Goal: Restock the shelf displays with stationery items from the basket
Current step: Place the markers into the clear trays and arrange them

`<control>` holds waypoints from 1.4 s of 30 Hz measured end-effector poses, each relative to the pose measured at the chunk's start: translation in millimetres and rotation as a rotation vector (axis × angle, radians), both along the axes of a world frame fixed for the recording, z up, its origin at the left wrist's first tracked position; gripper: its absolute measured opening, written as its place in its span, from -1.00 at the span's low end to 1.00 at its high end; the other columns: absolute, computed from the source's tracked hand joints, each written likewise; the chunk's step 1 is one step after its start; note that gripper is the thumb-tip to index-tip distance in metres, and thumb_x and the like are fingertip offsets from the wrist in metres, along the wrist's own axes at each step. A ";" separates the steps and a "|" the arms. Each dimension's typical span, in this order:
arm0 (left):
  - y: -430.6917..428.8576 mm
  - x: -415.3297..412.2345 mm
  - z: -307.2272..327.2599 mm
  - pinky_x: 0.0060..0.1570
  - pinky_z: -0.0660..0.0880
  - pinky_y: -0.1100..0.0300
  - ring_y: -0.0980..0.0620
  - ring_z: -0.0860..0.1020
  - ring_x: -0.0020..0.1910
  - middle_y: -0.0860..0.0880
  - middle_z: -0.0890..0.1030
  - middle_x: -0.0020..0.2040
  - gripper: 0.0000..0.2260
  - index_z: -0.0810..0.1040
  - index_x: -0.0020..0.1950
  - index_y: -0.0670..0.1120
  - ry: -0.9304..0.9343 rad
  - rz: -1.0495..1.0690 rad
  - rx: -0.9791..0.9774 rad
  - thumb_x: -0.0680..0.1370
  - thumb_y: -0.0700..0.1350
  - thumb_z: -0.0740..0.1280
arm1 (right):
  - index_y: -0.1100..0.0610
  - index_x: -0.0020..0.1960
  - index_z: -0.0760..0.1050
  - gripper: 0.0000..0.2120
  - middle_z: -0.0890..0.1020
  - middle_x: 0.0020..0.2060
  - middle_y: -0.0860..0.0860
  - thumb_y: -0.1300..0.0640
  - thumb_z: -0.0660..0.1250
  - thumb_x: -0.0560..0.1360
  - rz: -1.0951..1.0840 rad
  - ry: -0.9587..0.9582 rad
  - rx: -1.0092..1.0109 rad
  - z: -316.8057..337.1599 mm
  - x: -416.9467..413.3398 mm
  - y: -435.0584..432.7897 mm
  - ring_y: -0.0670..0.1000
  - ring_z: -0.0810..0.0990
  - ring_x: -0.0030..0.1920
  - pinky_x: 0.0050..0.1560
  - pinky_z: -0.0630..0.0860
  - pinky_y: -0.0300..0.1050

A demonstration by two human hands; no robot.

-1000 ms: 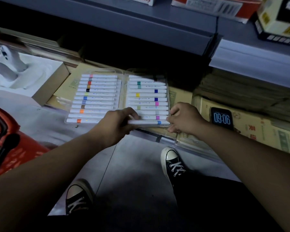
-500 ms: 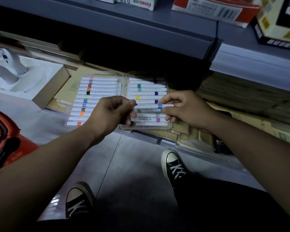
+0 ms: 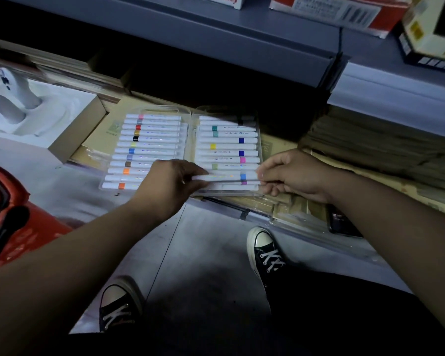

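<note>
An open clear plastic marker case [image 3: 190, 150] lies on the bottom shelf, with rows of white markers in both halves. A white marker with a blue band [image 3: 226, 177] is held level just over the lower rows of the right half. My left hand [image 3: 170, 186] pinches its left end and my right hand [image 3: 293, 176] pinches its right end. The red basket [image 3: 8, 222] sits on the floor at the far left, only partly in view.
A cardboard box with white moulded foam [image 3: 36, 116] stands left of the case. Stacked brown cardboard [image 3: 380, 150] fills the shelf on the right. A grey shelf edge [image 3: 216, 39] overhangs above, with boxed goods [image 3: 432, 29] on it. My two shoes [image 3: 265, 250] rest on the grey floor.
Both hands lifted the blue-banded marker off the bottom row of the right half, raised it, and have now lowered it back to just above the lower rows.
</note>
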State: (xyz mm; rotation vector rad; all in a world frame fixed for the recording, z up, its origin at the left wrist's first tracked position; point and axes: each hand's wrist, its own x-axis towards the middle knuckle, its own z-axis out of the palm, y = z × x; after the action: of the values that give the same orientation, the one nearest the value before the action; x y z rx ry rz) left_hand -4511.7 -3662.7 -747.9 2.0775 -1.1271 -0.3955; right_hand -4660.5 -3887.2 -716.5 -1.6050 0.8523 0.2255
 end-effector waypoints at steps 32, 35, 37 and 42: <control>-0.4 -46.2 -12.1 0.20 0.44 0.02 -0.23 0.42 0.15 -0.20 0.43 0.16 -0.57 0.59 0.38 -0.03 -0.257 0.037 0.334 0.52 -0.27 0.33 | 0.32 -0.02 0.47 -0.81 0.68 -0.31 0.27 0.32 0.48 0.50 0.082 0.125 -0.281 -21.4 -3.8 7.5 0.09 0.69 -0.40 -0.37 0.63 -0.07; -5.7 -37.6 -8.4 0.19 0.48 0.04 -0.21 0.51 0.14 -0.19 0.55 0.12 -0.64 0.59 0.32 -0.08 -0.103 0.169 0.343 0.51 -0.22 0.34 | 0.31 -0.05 0.49 -0.87 0.69 -0.24 0.30 0.32 0.44 0.53 0.038 0.126 -0.234 -19.5 -3.6 7.3 0.19 0.72 -0.28 -0.20 0.69 0.05; -8.4 -33.4 -4.6 0.12 0.48 0.09 -0.19 0.58 0.11 -0.17 0.63 0.09 -0.67 0.58 0.27 -0.11 -0.028 0.218 0.347 0.51 -0.19 0.36 | 0.29 -0.07 0.49 -0.91 0.69 -0.20 0.30 0.33 0.41 0.55 0.007 0.137 -0.224 -18.0 -3.3 8.0 0.20 0.73 -0.25 -0.17 0.69 0.04; -16.7 -38.6 4.9 -0.49 0.35 0.36 0.04 0.58 -0.28 -0.02 0.68 -0.07 -0.83 0.63 0.10 -0.02 0.390 0.437 0.217 0.53 -0.17 0.40 | 0.23 -0.03 0.48 -0.92 0.70 -0.21 0.25 0.36 0.35 0.56 -0.042 0.168 -0.214 -18.1 -0.1 11.5 0.19 0.74 -0.24 -0.05 0.69 0.10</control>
State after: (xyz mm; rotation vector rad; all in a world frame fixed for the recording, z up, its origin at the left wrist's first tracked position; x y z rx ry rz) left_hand -4550.3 -3679.4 -743.0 2.2292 -0.4016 -0.6892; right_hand -4660.6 -3875.8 -734.6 -1.7833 1.0680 0.2488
